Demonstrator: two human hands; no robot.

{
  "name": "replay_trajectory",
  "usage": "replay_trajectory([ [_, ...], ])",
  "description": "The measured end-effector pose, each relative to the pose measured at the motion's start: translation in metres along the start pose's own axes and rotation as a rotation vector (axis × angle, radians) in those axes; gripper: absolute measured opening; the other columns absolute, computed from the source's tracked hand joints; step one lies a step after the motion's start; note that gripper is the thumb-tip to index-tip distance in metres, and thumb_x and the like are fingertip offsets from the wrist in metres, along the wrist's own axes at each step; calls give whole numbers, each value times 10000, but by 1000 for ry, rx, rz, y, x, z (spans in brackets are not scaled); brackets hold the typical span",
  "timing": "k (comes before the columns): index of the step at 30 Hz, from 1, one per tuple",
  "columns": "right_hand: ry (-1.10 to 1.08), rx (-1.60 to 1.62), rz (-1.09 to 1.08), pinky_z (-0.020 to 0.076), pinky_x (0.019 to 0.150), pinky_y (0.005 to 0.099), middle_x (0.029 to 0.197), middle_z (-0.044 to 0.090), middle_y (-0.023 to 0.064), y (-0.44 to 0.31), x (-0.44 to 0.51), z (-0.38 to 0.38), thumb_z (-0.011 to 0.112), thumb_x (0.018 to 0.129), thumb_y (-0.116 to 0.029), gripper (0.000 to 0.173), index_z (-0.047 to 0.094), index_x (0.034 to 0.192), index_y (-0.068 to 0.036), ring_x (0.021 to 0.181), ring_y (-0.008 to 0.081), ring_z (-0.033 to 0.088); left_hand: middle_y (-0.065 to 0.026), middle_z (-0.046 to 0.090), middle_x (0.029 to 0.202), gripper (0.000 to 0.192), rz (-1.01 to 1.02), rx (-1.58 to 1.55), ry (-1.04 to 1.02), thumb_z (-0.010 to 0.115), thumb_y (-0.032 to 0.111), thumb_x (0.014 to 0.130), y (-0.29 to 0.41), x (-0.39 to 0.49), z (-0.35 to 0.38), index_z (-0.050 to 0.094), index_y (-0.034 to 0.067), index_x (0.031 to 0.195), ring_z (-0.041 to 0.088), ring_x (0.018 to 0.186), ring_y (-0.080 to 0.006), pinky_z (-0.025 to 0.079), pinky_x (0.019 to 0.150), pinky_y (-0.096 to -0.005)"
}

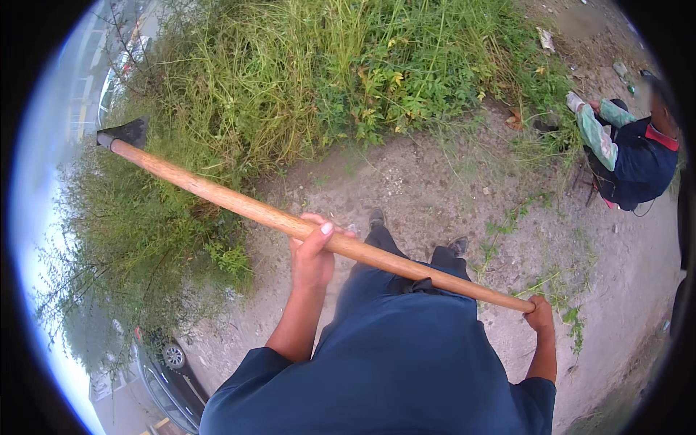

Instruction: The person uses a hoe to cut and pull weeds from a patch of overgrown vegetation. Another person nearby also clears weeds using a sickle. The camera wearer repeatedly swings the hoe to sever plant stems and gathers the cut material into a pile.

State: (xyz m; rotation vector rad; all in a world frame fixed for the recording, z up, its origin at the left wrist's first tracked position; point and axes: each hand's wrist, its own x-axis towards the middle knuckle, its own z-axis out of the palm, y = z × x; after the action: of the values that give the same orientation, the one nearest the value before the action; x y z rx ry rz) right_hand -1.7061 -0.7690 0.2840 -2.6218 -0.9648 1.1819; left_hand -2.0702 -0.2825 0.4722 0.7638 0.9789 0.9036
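Observation:
A hoe with a long wooden handle [234,199] lies slantwise across the view in front of my body, its dark metal blade [126,132] raised at the upper left beside the bushes. Near the middle of the handle, my left hand [315,253] supports it, with the thumb on top and the fingers around the far side. My right hand [540,314] is closed around the handle's lower end at the right. Both of my feet stand on bare soil below the handle.
Tall grass and weeds [348,70] grow ahead, with a leafy bush [157,234] at left. A person [631,147] in a dark top and pale green sleeves sits low at the right. A dark car [174,380] is parked at the lower left. Pulled weeds lie on the ground [424,185].

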Motion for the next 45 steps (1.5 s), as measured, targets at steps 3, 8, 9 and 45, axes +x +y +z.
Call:
replay_trajectory([
  [3,220,44,-1,524,780,465,907,647,156,4,-8,26,717,750,-53,123,653,845,-97,889,394,627,-109,626,924,260,54,-64,-16,682,33,891,6,7,27,541,78,1105,681,820,-283,576,798,-527],
  [8,517,0,79,526,773,475,904,657,149,8,-49,34,696,746,-46,106,670,828,-109,893,372,642,-124,623,929,250,-130,27,277,639,-36,877,-26,37,38,516,48,1078,673,833,-301,590,817,-562],
  [9,449,6,116,527,764,475,886,661,145,13,-63,26,701,739,-45,109,672,822,-110,876,370,646,-136,615,926,225,-177,52,277,622,-56,866,-43,41,35,503,14,1044,672,832,-318,600,813,-579],
  [45,164,-138,646,506,700,487,884,661,186,-137,-319,-166,804,721,-128,305,648,968,-41,788,389,639,-124,565,812,201,-1045,-300,-110,578,-28,829,-392,76,202,493,48,995,605,728,-299,568,725,-567],
])
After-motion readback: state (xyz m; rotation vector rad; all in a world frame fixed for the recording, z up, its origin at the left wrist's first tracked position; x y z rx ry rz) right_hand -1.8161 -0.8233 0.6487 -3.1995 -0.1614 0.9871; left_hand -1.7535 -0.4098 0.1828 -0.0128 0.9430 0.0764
